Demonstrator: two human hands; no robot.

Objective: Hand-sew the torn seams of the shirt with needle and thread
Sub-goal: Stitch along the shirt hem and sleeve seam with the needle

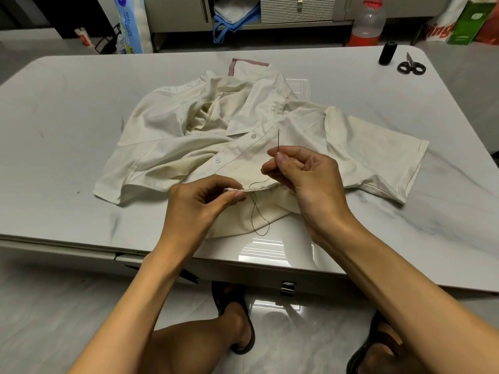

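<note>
A cream short-sleeved shirt [189, 136] lies crumpled on the white marble-look table [67, 109]. My left hand [199, 203] pinches the shirt's near hem edge between thumb and fingers. My right hand [302, 174] pinches a thin needle [278, 139], which points upward above the hem. Dark thread [259, 214] runs from the hem and hangs in a loop over the cloth between my two hands.
A black thread spool [387, 53] and black-handled scissors [411, 66] sit at the table's far right corner. Behind the table stand a plastic bottle [368, 22], bags and a cabinet. My knees and sandalled feet are under the near edge.
</note>
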